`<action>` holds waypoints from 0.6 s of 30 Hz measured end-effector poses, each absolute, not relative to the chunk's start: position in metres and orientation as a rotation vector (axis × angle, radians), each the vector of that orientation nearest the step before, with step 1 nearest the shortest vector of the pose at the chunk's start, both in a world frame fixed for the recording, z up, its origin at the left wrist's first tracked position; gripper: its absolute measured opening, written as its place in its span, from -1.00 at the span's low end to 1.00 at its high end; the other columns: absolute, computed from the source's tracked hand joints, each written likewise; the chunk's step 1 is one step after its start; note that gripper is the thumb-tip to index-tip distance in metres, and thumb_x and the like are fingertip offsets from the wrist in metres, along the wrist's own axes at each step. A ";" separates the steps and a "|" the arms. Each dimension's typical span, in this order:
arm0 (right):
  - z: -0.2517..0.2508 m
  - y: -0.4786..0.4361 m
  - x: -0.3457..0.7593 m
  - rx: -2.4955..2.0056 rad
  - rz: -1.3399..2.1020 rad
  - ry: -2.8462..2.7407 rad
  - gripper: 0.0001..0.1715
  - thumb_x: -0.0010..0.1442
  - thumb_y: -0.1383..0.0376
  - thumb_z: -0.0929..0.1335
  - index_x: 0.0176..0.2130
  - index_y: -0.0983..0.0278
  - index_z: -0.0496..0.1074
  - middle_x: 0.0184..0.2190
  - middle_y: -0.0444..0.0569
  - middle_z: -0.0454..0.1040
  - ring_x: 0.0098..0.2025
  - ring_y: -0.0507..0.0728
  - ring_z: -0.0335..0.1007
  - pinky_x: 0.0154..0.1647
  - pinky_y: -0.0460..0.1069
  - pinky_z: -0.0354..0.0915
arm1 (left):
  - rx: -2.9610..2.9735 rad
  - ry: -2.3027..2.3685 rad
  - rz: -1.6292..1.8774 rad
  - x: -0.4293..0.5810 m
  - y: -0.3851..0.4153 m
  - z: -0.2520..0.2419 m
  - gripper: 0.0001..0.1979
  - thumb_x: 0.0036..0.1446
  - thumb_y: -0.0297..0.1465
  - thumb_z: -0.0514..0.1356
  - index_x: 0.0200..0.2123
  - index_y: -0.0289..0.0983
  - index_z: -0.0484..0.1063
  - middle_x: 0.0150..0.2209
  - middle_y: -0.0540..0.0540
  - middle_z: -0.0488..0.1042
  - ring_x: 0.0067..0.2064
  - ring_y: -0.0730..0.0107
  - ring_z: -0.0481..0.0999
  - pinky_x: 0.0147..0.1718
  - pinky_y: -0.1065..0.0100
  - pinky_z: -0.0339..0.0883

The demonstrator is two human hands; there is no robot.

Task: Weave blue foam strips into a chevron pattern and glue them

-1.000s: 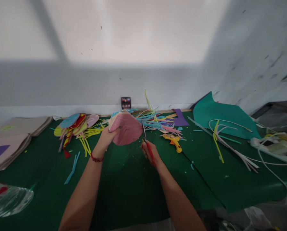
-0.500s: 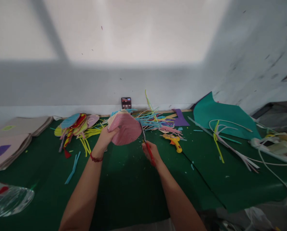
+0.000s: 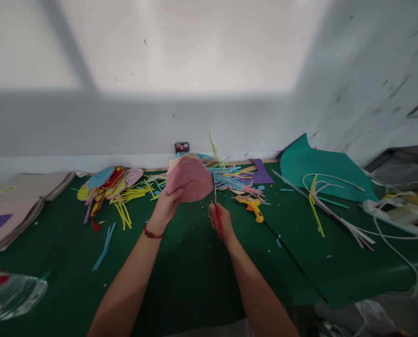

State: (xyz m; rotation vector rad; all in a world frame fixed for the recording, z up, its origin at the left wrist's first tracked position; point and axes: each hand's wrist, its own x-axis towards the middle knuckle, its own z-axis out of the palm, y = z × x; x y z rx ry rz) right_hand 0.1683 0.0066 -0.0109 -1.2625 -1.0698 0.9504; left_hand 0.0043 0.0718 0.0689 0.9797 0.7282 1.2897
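Note:
My left hand grips the lower left edge of a pink, ridged, rounded craft piece, thumb on its near face, and holds it above the table. A paler layer shows along its top left. My right hand is closed around the red handles of a pair of scissors. The blades point up and meet the right edge of the pink piece. Just behind lies a heap of blue, yellow and pink strips. To the right of the scissors rests a yellow glue gun.
On the green table lie coloured cut-outs, a teal sheet, a purple piece and folded stacks at left. A clear plastic bottle lies front left. Cables and a power strip are at right.
My left hand has moved the pink piece right and slightly up, tilting it. The scissors have turned more upright and stay at its right edge.

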 end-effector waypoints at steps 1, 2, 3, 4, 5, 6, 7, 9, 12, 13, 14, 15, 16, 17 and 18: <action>-0.009 0.006 0.168 -1.238 0.961 -1.083 -0.39 0.04 -0.27 0.22 -0.43 0.22 0.20 -0.66 -0.27 0.10 -0.68 -0.06 0.00 -0.71 -0.11 -0.02 | 0.971 0.732 1.315 0.006 0.072 0.069 -0.53 -0.32 -0.35 0.42 -0.22 -0.29 0.48 -0.24 -0.14 0.59 -0.17 0.16 0.56 -0.12 0.18 0.39; -0.006 0.005 0.167 -1.203 0.978 -1.102 -0.37 0.05 -0.28 0.20 -0.41 0.22 0.22 -0.64 -0.25 0.11 -0.66 -0.05 0.02 -0.69 -0.10 0.01 | 0.971 0.734 1.332 0.007 0.072 0.069 -0.53 -0.32 -0.35 0.42 -0.23 -0.29 0.48 -0.24 -0.13 0.59 -0.16 0.15 0.55 -0.11 0.16 0.39; -0.004 0.004 0.166 -1.164 0.997 -1.122 -0.36 0.06 -0.29 0.19 -0.39 0.22 0.24 -0.62 -0.23 0.13 -0.65 -0.04 0.04 -0.67 -0.09 0.04 | 0.974 0.735 1.344 0.006 0.072 0.069 -0.54 -0.33 -0.35 0.42 -0.24 -0.29 0.49 -0.25 -0.12 0.59 -0.16 0.14 0.55 -0.10 0.15 0.38; -0.002 0.003 0.165 -1.127 1.016 -1.147 -0.34 0.06 -0.30 0.17 -0.38 0.22 0.25 -0.61 -0.22 0.13 -0.63 -0.03 0.05 -0.65 -0.07 0.06 | 0.981 0.736 1.351 0.005 0.072 0.070 -0.56 -0.33 -0.35 0.42 -0.27 -0.29 0.49 -0.27 -0.11 0.59 -0.16 0.14 0.56 -0.08 0.15 0.38; 0.000 0.002 0.165 -1.101 1.029 -1.164 -0.33 0.06 -0.31 0.16 -0.37 0.23 0.26 -0.60 -0.20 0.14 -0.62 -0.02 0.06 -0.63 -0.05 0.07 | 0.992 0.736 1.356 0.004 0.073 0.071 -0.58 -0.34 -0.36 0.42 -0.30 -0.29 0.50 -0.29 -0.10 0.59 -0.16 0.15 0.56 -0.07 0.16 0.37; 0.000 0.001 0.164 -1.088 1.037 -1.173 -0.33 0.06 -0.31 0.16 -0.36 0.23 0.26 -0.59 -0.19 0.13 -0.62 -0.01 0.06 -0.62 -0.04 0.08 | 1.006 0.736 1.361 0.002 0.073 0.072 -0.60 -0.35 -0.36 0.41 -0.32 -0.28 0.50 -0.30 -0.10 0.59 -0.16 0.16 0.55 -0.06 0.17 0.36; 0.001 0.001 0.164 -1.084 1.044 -1.174 -0.33 0.07 -0.31 0.16 -0.36 0.22 0.26 -0.59 -0.19 0.13 -0.62 -0.01 0.05 -0.61 -0.04 0.07 | 1.021 0.739 1.364 0.000 0.074 0.072 -0.62 -0.35 -0.37 0.41 -0.34 -0.28 0.51 -0.31 -0.09 0.59 -0.16 0.18 0.55 -0.06 0.18 0.36; 0.000 0.001 0.165 -1.085 1.052 -1.178 -0.35 0.08 -0.30 0.16 -0.36 0.22 0.26 -0.58 -0.18 0.13 -0.61 -0.01 0.05 -0.60 -0.03 0.07 | 1.051 0.750 1.367 -0.003 0.076 0.072 -0.63 -0.35 -0.37 0.41 -0.35 -0.28 0.51 -0.32 -0.09 0.59 -0.17 0.19 0.55 -0.07 0.20 0.36; -0.001 0.001 0.166 -1.097 1.046 -1.189 -0.36 0.10 -0.27 0.16 -0.34 0.23 0.27 -0.56 -0.18 0.15 -0.60 -0.02 0.06 -0.59 -0.04 0.07 | 1.086 0.772 1.353 -0.006 0.078 0.070 -0.62 -0.34 -0.37 0.41 -0.32 -0.29 0.51 -0.33 -0.10 0.59 -0.20 0.22 0.55 -0.11 0.22 0.37; -0.001 0.001 0.166 -1.100 1.040 -1.191 -0.36 0.11 -0.27 0.16 -0.33 0.23 0.28 -0.56 -0.18 0.16 -0.60 -0.02 0.06 -0.59 -0.04 0.07 | 1.096 0.778 1.343 -0.007 0.078 0.070 -0.61 -0.34 -0.37 0.41 -0.32 -0.29 0.51 -0.33 -0.09 0.59 -0.21 0.22 0.55 -0.11 0.22 0.37; 0.000 0.001 0.166 -1.103 1.035 -1.193 -0.36 0.11 -0.27 0.16 -0.32 0.24 0.28 -0.55 -0.17 0.17 -0.59 -0.02 0.07 -0.58 -0.04 0.07 | 1.106 0.781 1.331 -0.007 0.078 0.070 -0.60 -0.34 -0.38 0.42 -0.31 -0.29 0.51 -0.32 -0.09 0.59 -0.21 0.23 0.55 -0.11 0.23 0.37; 0.000 0.001 0.166 -1.106 1.029 -1.194 -0.35 0.11 -0.27 0.16 -0.32 0.24 0.28 -0.53 -0.16 0.19 -0.58 -0.02 0.08 -0.58 -0.05 0.07 | 1.117 0.779 1.319 -0.008 0.078 0.071 -0.59 -0.34 -0.38 0.42 -0.30 -0.30 0.52 -0.31 -0.09 0.59 -0.21 0.24 0.55 -0.10 0.23 0.36; 0.001 0.001 0.167 -1.110 1.022 -1.196 -0.35 0.10 -0.27 0.16 -0.32 0.24 0.29 -0.52 -0.15 0.21 -0.58 -0.02 0.09 -0.57 -0.05 0.08 | 1.128 0.773 1.310 -0.009 0.077 0.072 -0.58 -0.34 -0.39 0.42 -0.29 -0.31 0.52 -0.29 -0.09 0.59 -0.20 0.25 0.55 -0.08 0.23 0.36; 0.001 0.001 0.167 -1.115 1.016 -1.198 -0.34 0.09 -0.28 0.17 -0.32 0.25 0.29 -0.51 -0.14 0.22 -0.57 -0.02 0.10 -0.57 -0.05 0.08 | 1.142 0.767 1.305 -0.010 0.077 0.073 -0.57 -0.33 -0.39 0.43 -0.27 -0.31 0.52 -0.28 -0.09 0.59 -0.19 0.25 0.55 -0.07 0.24 0.35; 0.002 0.001 0.167 -1.120 1.011 -1.198 -0.34 0.08 -0.28 0.17 -0.32 0.25 0.29 -0.50 -0.14 0.24 -0.56 -0.02 0.10 -0.57 -0.05 0.08 | 1.159 0.766 1.302 -0.011 0.076 0.074 -0.56 -0.33 -0.39 0.43 -0.26 -0.31 0.52 -0.27 -0.09 0.59 -0.18 0.25 0.55 -0.06 0.23 0.34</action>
